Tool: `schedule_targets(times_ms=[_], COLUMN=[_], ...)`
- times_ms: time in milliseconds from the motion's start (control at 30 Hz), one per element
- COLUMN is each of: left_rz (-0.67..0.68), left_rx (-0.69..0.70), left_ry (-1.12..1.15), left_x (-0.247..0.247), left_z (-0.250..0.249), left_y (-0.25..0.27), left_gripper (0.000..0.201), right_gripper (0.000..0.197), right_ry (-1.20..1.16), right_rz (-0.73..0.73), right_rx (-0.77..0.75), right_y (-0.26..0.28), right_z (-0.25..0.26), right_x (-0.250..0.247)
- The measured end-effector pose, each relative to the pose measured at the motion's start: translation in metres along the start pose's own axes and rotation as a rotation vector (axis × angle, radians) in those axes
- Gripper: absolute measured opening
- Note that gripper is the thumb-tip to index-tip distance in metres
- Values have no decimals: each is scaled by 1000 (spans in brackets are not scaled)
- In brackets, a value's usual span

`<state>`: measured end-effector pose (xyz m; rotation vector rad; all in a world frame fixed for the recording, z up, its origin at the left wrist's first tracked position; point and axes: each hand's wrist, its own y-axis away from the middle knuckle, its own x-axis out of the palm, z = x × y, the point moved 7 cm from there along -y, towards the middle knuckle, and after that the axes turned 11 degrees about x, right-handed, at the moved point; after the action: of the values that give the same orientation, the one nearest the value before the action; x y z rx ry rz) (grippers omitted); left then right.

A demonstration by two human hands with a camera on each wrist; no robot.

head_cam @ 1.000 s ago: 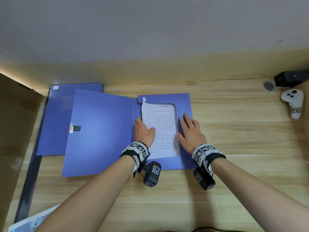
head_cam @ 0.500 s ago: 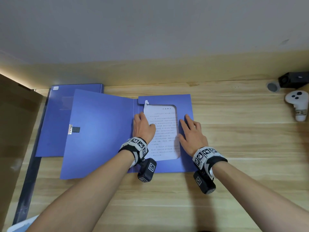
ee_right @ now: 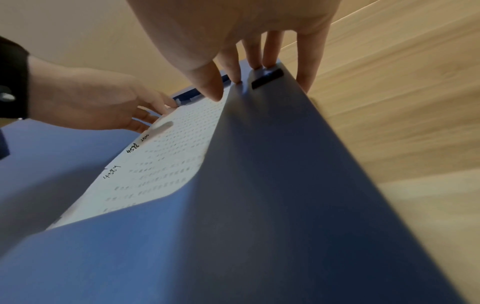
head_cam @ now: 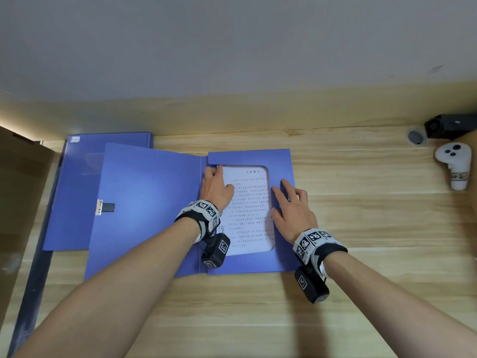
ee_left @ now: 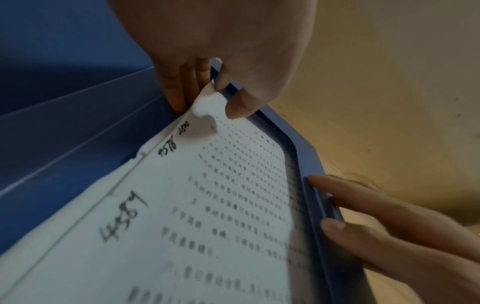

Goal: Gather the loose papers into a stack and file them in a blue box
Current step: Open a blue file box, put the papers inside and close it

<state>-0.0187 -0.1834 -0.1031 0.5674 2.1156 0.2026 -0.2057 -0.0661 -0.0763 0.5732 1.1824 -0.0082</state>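
Papers [head_cam: 249, 210] lie inside the open blue box [head_cam: 281, 161] on the wooden desk [head_cam: 361, 215], framed by the box's flaps. The left hand [head_cam: 216, 188] pinches the papers' curled far-left corner between thumb and fingers [ee_left: 179, 90]. The right hand [head_cam: 290, 206] lies flat on the box's right flap, fingers spread and straight, thumb at the papers' right edge. The printed text is too blurred to read.

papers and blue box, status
Left hand pinching papers' top corner. Right hand flat on blue box rim. Papers inside, lid open. Nothing blocking.
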Motion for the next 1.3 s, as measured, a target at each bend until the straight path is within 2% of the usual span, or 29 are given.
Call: schedule_targets(times_ms=[67, 133, 267, 367, 500, 567, 667, 733, 833, 967, 1033, 1100, 1167, 1233, 1300], left_rz=[-39, -32, 88, 156, 137, 127, 126, 110, 33, -269, -359, -311, -225, -181, -191], left_rx=[14, 13, -71, -84, -117, -134, -135, -139, -158, -158, -248, -420, -548, -574, -550], left_ry=[81, 95, 62, 49, 59, 144, 277, 331, 296, 45, -134, -195, -109, 15, 73], left_x=[0, 2, 14, 30, 38, 38, 31, 22, -4, -80, -113, -129, -134, -138, -149], left_z=[4, 9, 19, 15, 5, 4, 7, 11, 23, 54, 78, 104, 126, 133, 129], left_y=[12, 28, 64, 82, 84, 83, 90, 100, 116, 134, 148, 165, 179, 186, 189], left_gripper=[57, 45, 34, 35, 32, 36, 59, 73, 76, 69, 76, 89, 99, 100, 87], right_gripper=[56, 56, 56, 56, 57, 58, 58, 59, 60, 59, 54, 53, 54, 57, 58], right_ry=[3, 11, 39, 32, 24, 25, -2, -34, -63, -82, -62, -35, -2, 28, 55], right_rz=[-5, -5, -10, -13, -11, -5, 22, 40, 26, 32, 44, 64, 106, 151, 170], right_rx=[-1, -2, -9, -5, 8, 9, 1, -22, -63, -47, -40, -17, 8, 15, 12], right_y=[0, 1, 2, 3, 3, 3, 3, 3, 7, 23, 36, 47, 58, 67, 73], right_z=[0, -1, -1, -1, 0, -1, -2, -2, -3, -6, -7, -11, -17, -21, -22], right_x=[0, 1, 1, 1, 3, 3, 3, 0, -9, -13, -11, -6, 4, 15, 20])
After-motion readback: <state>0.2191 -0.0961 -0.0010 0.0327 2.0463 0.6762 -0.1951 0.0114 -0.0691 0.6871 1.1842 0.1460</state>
